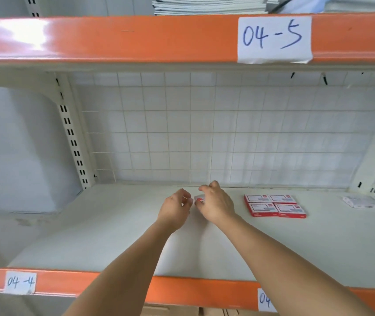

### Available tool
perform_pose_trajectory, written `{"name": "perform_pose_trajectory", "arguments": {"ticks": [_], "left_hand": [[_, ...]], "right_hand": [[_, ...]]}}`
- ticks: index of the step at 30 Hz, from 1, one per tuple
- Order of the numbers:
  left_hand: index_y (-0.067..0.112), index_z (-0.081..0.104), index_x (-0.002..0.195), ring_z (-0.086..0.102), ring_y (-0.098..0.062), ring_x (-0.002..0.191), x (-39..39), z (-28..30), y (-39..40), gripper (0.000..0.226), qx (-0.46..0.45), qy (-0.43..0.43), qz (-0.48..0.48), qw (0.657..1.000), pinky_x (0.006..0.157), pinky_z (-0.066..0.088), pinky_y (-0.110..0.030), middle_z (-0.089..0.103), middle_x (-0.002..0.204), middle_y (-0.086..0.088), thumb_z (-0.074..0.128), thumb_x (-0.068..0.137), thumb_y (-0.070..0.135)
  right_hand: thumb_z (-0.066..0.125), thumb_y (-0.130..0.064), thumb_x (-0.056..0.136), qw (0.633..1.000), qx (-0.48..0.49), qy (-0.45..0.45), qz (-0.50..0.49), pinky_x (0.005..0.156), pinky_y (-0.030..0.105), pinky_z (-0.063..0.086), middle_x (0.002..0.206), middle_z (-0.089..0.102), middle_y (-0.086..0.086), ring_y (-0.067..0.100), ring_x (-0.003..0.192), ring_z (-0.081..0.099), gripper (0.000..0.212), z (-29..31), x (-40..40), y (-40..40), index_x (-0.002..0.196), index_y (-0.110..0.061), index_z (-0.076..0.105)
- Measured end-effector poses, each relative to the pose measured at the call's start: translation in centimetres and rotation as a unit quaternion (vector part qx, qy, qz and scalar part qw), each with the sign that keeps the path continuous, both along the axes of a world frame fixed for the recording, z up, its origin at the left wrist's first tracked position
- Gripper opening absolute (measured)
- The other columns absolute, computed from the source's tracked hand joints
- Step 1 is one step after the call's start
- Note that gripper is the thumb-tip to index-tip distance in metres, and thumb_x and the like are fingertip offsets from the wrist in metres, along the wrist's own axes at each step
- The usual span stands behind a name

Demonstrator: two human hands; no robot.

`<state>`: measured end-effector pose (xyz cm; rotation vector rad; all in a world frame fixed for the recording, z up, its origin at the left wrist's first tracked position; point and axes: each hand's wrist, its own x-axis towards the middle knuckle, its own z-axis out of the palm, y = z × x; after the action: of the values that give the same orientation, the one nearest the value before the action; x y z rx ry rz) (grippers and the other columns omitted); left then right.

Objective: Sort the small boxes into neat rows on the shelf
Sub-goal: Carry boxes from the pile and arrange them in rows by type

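Note:
Both my hands reach to the back middle of the pale shelf (118, 236). A small red and white box (199, 199) lies between them, mostly hidden. My right hand (216, 205) curls over it with the fingers round its edge. My left hand (174, 209) hovers just left of it with fingers curled, and whether it touches the box is unclear. To the right, several red and white boxes (274, 205) lie flat in a tidy block, two by two.
A white packet (360, 201) lies at the far right of the shelf. A wire grid (204, 128) backs the shelf. Orange beams run above (136, 37) and along the front edge (193, 290), with paper labels. Stacked sheets sit on the upper shelf.

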<state>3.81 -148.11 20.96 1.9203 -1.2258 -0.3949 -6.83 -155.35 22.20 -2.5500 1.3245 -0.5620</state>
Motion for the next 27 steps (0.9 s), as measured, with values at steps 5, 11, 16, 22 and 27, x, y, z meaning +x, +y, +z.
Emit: {"name": "perform_pose_trajectory", "arguments": {"ticks": [5, 11, 16, 22, 27], "left_hand": [[0.016, 0.051, 0.126, 0.059, -0.024, 0.103, 0.4, 0.1, -0.7, 0.033, 0.022, 0.065, -0.006, 0.998, 0.084, 0.048, -0.033, 0.064, 0.112, -0.005, 0.045, 0.094, 0.015], [0.023, 0.039, 0.129, 0.050, -0.018, 0.112, 2.1, -0.8, -1.6, 0.063, 0.085, -0.065, -0.019, 0.994, 0.092, 0.043, -0.034, 0.053, 0.118, 0.005, 0.067, 0.078, 0.048], [0.019, 0.050, 0.115, 0.050, -0.020, 0.106, 4.1, -0.7, -2.5, 0.051, 0.079, -0.148, -0.024, 0.986, 0.080, 0.041, -0.031, 0.053, 0.111, 0.003, 0.071, 0.076, 0.044], [0.020, 0.051, 0.121, 0.054, -0.017, 0.102, 6.0, -0.6, -3.3, 0.054, 0.059, -0.101, -0.062, 0.991, 0.083, 0.047, -0.030, 0.056, 0.115, 0.003, 0.075, 0.076, 0.035], [0.022, 0.057, 0.120, 0.055, -0.015, 0.103, 6.0, -1.0, -4.0, 0.049, 0.052, -0.088, -0.068, 0.992, 0.085, 0.046, -0.028, 0.060, 0.111, 0.003, 0.075, 0.076, 0.036]], "right_hand": [[0.045, -0.028, 0.096, 0.995, 0.086, -0.047, 0.002, 0.077, 0.030, 0.042, 0.119, 0.052, 0.010, 0.030, 0.103, 0.058, 0.028, -0.7, 1.6, -0.4, 0.107, -0.013, 0.065], [0.047, -0.004, 0.091, 0.955, 0.251, -0.155, 0.019, 0.096, 0.033, 0.046, 0.130, 0.055, 0.008, 0.024, 0.111, 0.055, 0.041, -0.5, 2.2, -1.3, 0.130, -0.014, 0.053], [0.050, -0.012, 0.090, 0.989, 0.109, 0.034, 0.090, 0.095, 0.030, 0.041, 0.142, 0.036, -0.005, 0.020, 0.126, 0.044, 0.056, -0.7, 2.4, -2.4, 0.142, -0.029, 0.038], [0.052, -0.010, 0.089, 0.995, 0.063, 0.036, 0.068, 0.091, 0.035, 0.044, 0.130, 0.051, 0.000, 0.023, 0.120, 0.047, 0.042, -0.9, 3.0, -2.7, 0.129, -0.021, 0.052], [0.050, -0.007, 0.088, 0.997, 0.055, 0.052, 0.025, 0.097, 0.033, 0.039, 0.135, 0.050, 0.000, 0.024, 0.123, 0.044, 0.048, -0.9, 2.4, -3.5, 0.133, -0.022, 0.050]]}}
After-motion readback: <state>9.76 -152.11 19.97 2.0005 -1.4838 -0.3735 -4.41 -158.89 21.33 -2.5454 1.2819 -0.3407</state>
